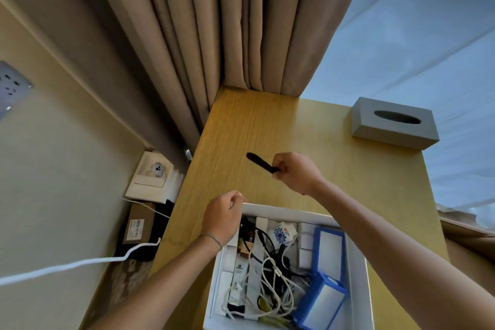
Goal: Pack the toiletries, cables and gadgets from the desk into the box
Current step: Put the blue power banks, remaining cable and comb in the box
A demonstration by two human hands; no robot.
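Socket [12,88]: grey plate on the wall at far left.
Rope [67,266]: white, running from the left edge to the gap beside the tabletop.
Cartons [139,225]: a brown one with a label, low in that gap, with a pale one [150,178] behind it bearing a small white figure.
Curtain [214,35]: beige folds hanging down to the tabletop's far edge.
Tabletop [241,128]: yellow wood grain, bare across its middle.
Left hand [223,215]: fingers curled over the far left corner of the box, gripping its rim; a thin band sits on the wrist.
Box [359,276]: white, open, at the near edge of the tabletop, holding tangled white and black cables [270,270], small white packets, a sachet with a blue pattern and two blue-framed cases [325,295] on its right side.
Comb [261,162]: black, slim, held just above the tabletop beyond the box, its free end pointing up and left.
Right hand [296,173]: fingers clenched round the near end of the comb.
Tissue box [393,122]: grey, with an oval slot, at the far right corner of the tabletop, well apart from both hands.
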